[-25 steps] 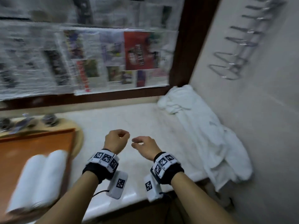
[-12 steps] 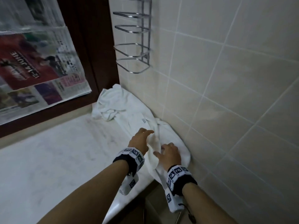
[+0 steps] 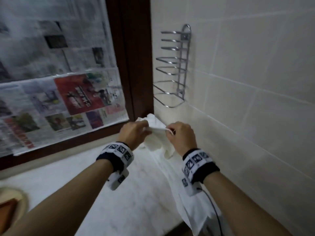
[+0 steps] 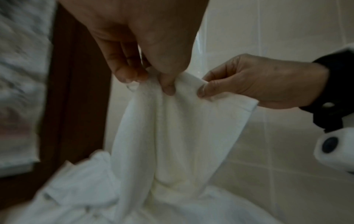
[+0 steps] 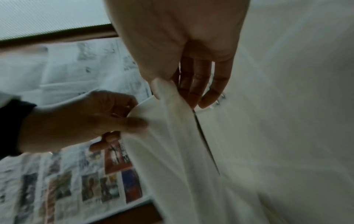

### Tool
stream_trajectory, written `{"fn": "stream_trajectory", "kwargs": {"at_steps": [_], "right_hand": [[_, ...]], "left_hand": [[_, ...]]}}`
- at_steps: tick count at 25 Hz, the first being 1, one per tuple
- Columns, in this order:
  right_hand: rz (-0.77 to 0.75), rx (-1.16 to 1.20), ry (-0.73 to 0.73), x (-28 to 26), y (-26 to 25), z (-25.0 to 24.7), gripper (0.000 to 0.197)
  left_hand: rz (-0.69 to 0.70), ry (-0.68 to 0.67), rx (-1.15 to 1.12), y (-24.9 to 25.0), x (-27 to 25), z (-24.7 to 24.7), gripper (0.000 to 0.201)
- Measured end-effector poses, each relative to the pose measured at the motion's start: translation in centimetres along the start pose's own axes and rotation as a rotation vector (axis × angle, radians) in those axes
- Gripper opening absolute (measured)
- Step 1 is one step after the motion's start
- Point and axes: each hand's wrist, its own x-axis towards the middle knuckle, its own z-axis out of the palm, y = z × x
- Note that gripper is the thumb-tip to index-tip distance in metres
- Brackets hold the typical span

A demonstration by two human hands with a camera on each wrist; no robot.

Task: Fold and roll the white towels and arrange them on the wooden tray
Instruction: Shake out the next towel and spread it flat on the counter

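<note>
A white towel [image 3: 156,142] hangs lifted above the counter corner, its top edge stretched between both hands. My left hand [image 3: 146,128] pinches the edge with thumb and fingers, seen close in the left wrist view [image 4: 153,80]. My right hand [image 3: 168,132] pinches the same edge a short way to the right [image 4: 203,89]. In the right wrist view the towel [image 5: 182,151] drapes down from the right hand [image 5: 182,94], with the left hand [image 5: 130,121] gripping beside it. More white towel cloth [image 3: 192,201] lies along the right wall. A corner of the wooden tray [image 3: 6,206] shows at the lower left.
A chrome wire rack [image 3: 172,68] is fixed to the tiled wall [image 3: 247,99] just above the hands. A newspaper-covered window [image 3: 59,99] with a dark wooden frame [image 3: 136,65] backs the pale marble counter [image 3: 127,193]. The counter's front edge runs near the lower right.
Both hands went from mid-counter, holding nothing, to the towel heap at the right wall. They have since pinched a towel edge and lifted it toward the corner.
</note>
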Motion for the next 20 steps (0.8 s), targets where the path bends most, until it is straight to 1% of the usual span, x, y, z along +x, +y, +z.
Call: {"fn": "stream_trajectory", "kwargs": {"at_steps": [2,3,5,8,11,13,17,20], "right_hand": [[-0.124,-0.003,0.035,4.9,-5.4,-1.7,0.013],[-0.185,0.023,0.042,7.3,-8.6,-2.5,0.013],[-0.29,0.065,0.049,11.2,-14.3,-4.4,0.012],[-0.393,0.086,0.077,15.4,-21.2,-6.8,0.012],[-0.42,0.084,0.118,17.9,-25.4,-9.1,0.011],[-0.425,0.081,0.148,18.8,-27.6,-10.5,0.01],[-0.451,0.112,0.18,20.5,-30.4,-12.2,0.009],[-0.474,0.096,0.21,21.5,-31.1,-12.7,0.01]], "left_hand": [[-0.034,0.164,0.112,-2.6,0.7,-7.3,0.019],[-0.057,0.221,0.2,-3.9,0.8,-11.4,0.022],[-0.127,0.29,0.345,-5.7,0.9,-18.7,0.024],[-0.259,0.311,0.54,-6.9,0.5,-27.4,0.022],[-0.332,0.299,0.659,-7.7,-0.3,-33.5,0.022],[-0.335,0.332,0.699,-8.3,-1.2,-37.0,0.021],[-0.337,0.407,0.739,-8.7,-2.3,-42.2,0.02],[-0.348,0.458,0.733,-9.4,-3.0,-45.6,0.025]]}}
